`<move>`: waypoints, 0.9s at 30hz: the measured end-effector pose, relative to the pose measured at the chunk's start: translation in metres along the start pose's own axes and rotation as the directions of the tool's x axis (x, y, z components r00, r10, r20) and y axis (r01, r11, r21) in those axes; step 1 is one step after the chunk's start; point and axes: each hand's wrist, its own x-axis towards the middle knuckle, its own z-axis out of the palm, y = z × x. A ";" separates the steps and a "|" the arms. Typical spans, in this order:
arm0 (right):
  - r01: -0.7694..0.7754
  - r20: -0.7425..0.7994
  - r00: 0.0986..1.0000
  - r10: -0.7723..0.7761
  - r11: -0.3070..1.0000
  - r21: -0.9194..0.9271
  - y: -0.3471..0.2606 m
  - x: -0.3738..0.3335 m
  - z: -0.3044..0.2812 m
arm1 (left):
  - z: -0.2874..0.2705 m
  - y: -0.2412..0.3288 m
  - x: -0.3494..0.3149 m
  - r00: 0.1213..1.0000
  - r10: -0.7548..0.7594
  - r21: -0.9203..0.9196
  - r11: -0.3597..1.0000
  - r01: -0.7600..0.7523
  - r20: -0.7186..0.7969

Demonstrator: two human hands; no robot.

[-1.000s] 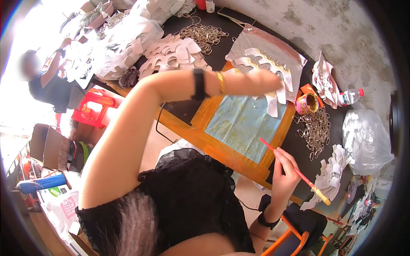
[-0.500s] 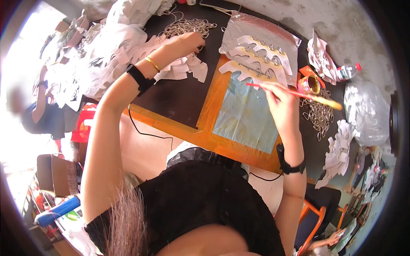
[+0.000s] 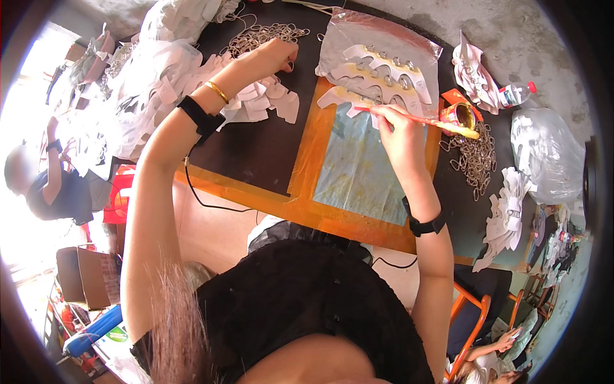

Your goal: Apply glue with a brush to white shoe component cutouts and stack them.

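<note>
My left hand point(image 3: 279, 56) is closed at the near edge of a heap of silver metal rings point(image 3: 256, 37); what its fingers hold, if anything, is hidden. Beside that wrist lies a pile of white cut pieces point(image 3: 265, 99). A brush point(image 3: 416, 119) with a red handle rests in the grip of my right hand point(image 3: 400, 123), its yellow-coated end pointing right, by an open tin point(image 3: 458, 115) of yellowish stuff. Just beyond this hand, several scalloped white pieces point(image 3: 384, 70), smeared yellow and bearing metal rings, lie in rows on a clear plastic sheet point(image 3: 345, 38).
More rings point(image 3: 476, 160) lie below the tin. A bottle with a red cap point(image 3: 517, 95), a clear plastic bag point(image 3: 547, 153) and white bundles point(image 3: 502, 221) line the right side. Orange tape point(image 3: 300, 160) borders a bluish sheet point(image 3: 358, 163). Another person point(image 3: 61, 185) is at far left.
The whole view has shifted slightly. The brush's yellow end now sits closer to the tin. My left hand stays closed near the ring heap.
</note>
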 end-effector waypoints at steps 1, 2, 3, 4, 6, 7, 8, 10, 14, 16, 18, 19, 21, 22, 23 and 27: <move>0.000 -0.005 1.000 0.000 1.000 -0.013 0.000 -0.001 0.000 | 0.002 -0.001 0.003 1.000 0.002 -0.002 1.000 -0.002 0.005; 0.000 -0.003 1.000 0.000 1.000 -0.012 0.000 -0.001 0.001 | 0.002 -0.006 0.002 0.999 0.031 0.017 0.999 -0.031 -0.012; 0.022 -0.021 1.000 -0.023 0.999 -0.027 0.000 -0.002 0.002 | 0.003 -0.011 0.003 0.998 0.060 0.036 0.998 -0.059 -0.029; 0.044 -0.039 0.998 -0.046 0.998 -0.041 0.000 -0.003 0.003 | 0.003 -0.014 0.006 0.999 0.040 0.015 0.999 -0.039 -0.032; 0.062 -0.068 0.996 -0.065 0.997 -0.042 0.000 -0.007 0.005 | -0.001 -0.013 0.007 0.994 0.102 0.091 0.991 -0.100 -0.024; 0.083 -0.099 0.991 -0.087 0.996 -0.044 -0.001 -0.009 0.007 | -0.004 -0.012 0.007 0.986 0.165 0.166 0.973 -0.161 -0.015; 0.079 -0.102 0.991 -0.083 0.996 -0.046 -0.002 -0.010 0.006 | -0.008 -0.003 0.007 0.986 0.169 0.166 0.972 -0.164 -0.012; 0.072 -0.103 0.992 -0.077 0.996 -0.051 -0.002 -0.010 0.004 | -0.012 0.028 0.003 1.000 0.006 0.236 0.972 -0.011 0.022; 0.047 -0.050 0.998 -0.048 0.999 -0.015 -0.006 -0.006 -0.001 | 0.021 0.088 -0.025 0.956 0.287 -0.018 0.957 -0.289 -0.062; 0.105 -0.097 0.989 -0.111 0.993 -0.059 -0.004 -0.004 -0.005 | 0.055 0.112 -0.035 0.920 0.386 0.023 0.921 -0.388 0.063; 0.044 -0.059 0.997 -0.049 0.996 -0.082 -0.013 -0.005 -0.023 | 0.069 0.122 -0.047 0.898 0.416 0.077 0.900 -0.429 0.142; -0.018 -0.024 1.000 0.015 0.994 -0.109 -0.015 -0.006 -0.033 | 0.075 0.121 -0.051 0.878 0.469 0.108 0.872 -0.478 0.095; -0.001 -0.158 0.987 -0.019 0.992 -0.125 -0.015 -0.004 -0.048 | 0.083 0.120 -0.054 0.849 0.525 0.131 0.839 -0.528 0.053; 0.002 -0.194 0.981 -0.021 0.995 -0.097 -0.011 -0.005 -0.051 | 0.085 0.118 -0.056 0.859 0.507 0.169 0.843 -0.511 0.068; 0.008 -0.232 0.973 -0.023 0.998 -0.067 -0.009 -0.005 -0.054 | 0.086 0.119 -0.058 0.868 0.489 0.210 0.843 -0.495 0.082; -0.085 -0.112 0.988 0.106 0.980 0.178 -0.022 -0.020 -0.060 | 0.087 0.123 -0.064 0.883 0.450 0.167 0.868 -0.467 0.131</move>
